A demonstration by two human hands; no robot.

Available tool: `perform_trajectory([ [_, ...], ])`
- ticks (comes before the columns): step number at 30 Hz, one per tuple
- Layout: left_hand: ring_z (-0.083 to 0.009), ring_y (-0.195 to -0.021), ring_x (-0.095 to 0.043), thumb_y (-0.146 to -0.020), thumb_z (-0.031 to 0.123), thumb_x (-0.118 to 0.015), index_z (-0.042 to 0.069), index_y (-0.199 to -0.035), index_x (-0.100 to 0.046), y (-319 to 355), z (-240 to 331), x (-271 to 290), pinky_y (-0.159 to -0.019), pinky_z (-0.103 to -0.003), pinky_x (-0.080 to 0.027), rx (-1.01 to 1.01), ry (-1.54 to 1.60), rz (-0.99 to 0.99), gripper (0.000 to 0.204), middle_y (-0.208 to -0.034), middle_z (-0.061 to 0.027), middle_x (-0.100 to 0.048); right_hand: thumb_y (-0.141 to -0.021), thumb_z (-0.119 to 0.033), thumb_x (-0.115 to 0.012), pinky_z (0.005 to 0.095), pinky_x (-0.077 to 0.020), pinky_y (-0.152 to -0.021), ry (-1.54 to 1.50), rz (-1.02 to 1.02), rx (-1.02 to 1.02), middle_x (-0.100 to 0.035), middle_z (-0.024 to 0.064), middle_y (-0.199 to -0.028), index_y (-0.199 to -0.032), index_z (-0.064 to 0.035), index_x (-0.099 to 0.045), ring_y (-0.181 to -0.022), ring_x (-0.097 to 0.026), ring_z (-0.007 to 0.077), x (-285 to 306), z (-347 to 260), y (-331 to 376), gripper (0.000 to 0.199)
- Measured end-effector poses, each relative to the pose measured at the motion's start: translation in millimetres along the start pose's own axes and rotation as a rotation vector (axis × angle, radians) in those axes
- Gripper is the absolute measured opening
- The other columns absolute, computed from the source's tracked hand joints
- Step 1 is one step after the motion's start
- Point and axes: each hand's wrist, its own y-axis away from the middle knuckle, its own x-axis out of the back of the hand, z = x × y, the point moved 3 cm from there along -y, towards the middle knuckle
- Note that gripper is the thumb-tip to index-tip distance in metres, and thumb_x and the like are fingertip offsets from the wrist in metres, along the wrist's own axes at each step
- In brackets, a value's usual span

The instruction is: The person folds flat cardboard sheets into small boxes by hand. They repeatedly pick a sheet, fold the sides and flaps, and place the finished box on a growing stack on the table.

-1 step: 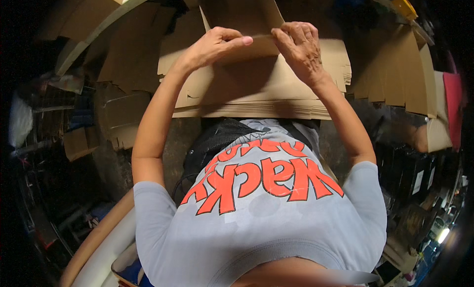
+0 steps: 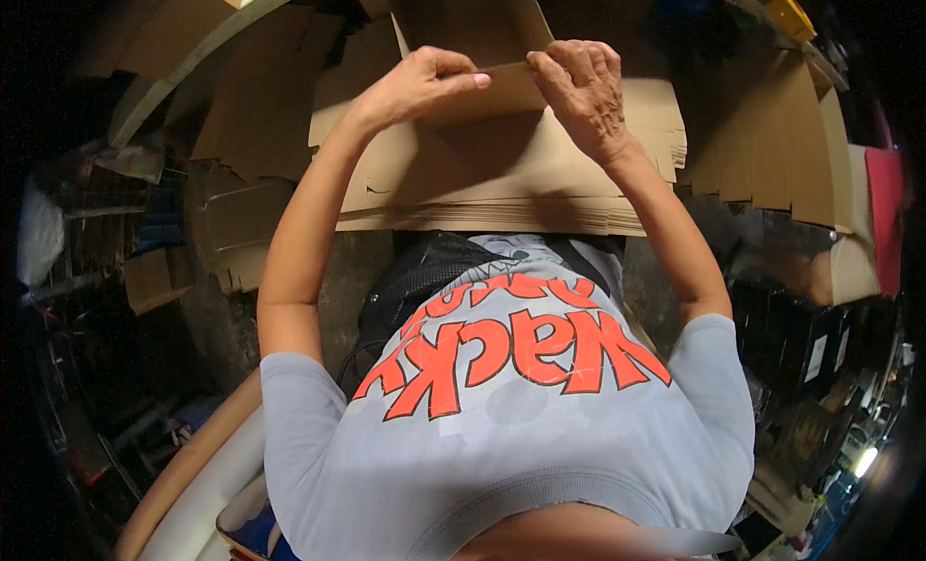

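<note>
A brown cardboard piece (image 2: 482, 106) stands partly folded up in front of me, with raised side panels. My left hand (image 2: 422, 83) is at the left part of its upper near edge, fingers curled over it and thumb stretched along it. Pinched between the thumb and fingers of my right hand (image 2: 585, 93) is the right part of that same edge. Beneath lies a stack of flat cardboard sheets (image 2: 473, 190), its layered near edge towards my body. The far part of the folded piece runs out of view at the top.
More cardboard sheets (image 2: 772, 136) stand at the right, near a red panel (image 2: 883, 218). Dark cardboard (image 2: 256, 98) leans at the left. Long rolls (image 2: 207, 498) lie at the lower left. A yellow object (image 2: 789, 13) is at the upper right.
Both hands have shifted very slightly upward, and the cardboard edge between them has tilted a little. The stack has stayed in place.
</note>
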Motion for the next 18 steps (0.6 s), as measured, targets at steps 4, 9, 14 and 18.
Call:
perform_trajectory([
  [4, -0.0049, -0.066, -0.044, -0.093, 0.035, -0.065, 0.000, -0.096, -0.066, -18.9, 0.2, 14.2, -0.057, -0.025, -0.038, 0.080, 0.084, -0.108, 0.035, -0.069, 0.0044, -0.052, -0.084, -0.011, -0.059, 0.0441, -0.0336, -0.105, 0.012, -0.076, -0.008, -0.059, 0.0054, -0.113, -0.117, -0.0076, -0.062, -0.112, -0.055, 0.0218, -26.5, -2.1, 6.1, 0.033],
  [9, -0.0242, -0.097, -0.065, -0.094, 0.036, -0.063, 0.005, -0.117, -0.064, -7.5, 0.7, -0.8, -0.084, -0.035, -0.052, -0.103, -0.317, 0.217, 0.038, -0.109, -0.0139, -0.067, -0.084, -0.023, -0.068, 0.0411, -0.0473, -0.093, 0.053, -0.350, 0.028, -0.064, 0.0116, -0.108, -0.111, -0.0056, -0.063, -0.104, -0.062, 0.0278, -44.6, -4.2, 12.2, 0.033],
  [14, -0.0348, -0.084, -0.065, -0.081, 0.034, -0.070, 0.000, -0.080, -0.062, 4.6, 0.4, -24.0, -0.078, -0.043, -0.051, -0.070, -0.719, 0.057, 0.035, -0.084, -0.0179, -0.067, -0.086, -0.019, -0.065, 0.0416, -0.0493, -0.077, -0.304, -0.624, -0.045, -0.062, 0.0148, -0.091, -0.093, -0.0023, -0.060, -0.089, -0.063, 0.0324, -44.9, 4.9, -4.3, 0.019],
  [18, -0.0364, -0.082, -0.065, -0.070, 0.023, -0.072, -0.001, -0.082, -0.060, 0.9, 6.1, -18.3, -0.078, -0.044, -0.051, -0.056, -0.597, 0.184, 0.030, -0.081, -0.0195, -0.066, -0.082, -0.024, -0.071, 0.0432, -0.0501, -0.076, -0.444, -0.783, -0.085, -0.065, 0.0164, -0.089, -0.096, 0.0001, -0.061, -0.086, -0.064, 0.0350, -52.7, 6.5, -28.1, 0.030],
])
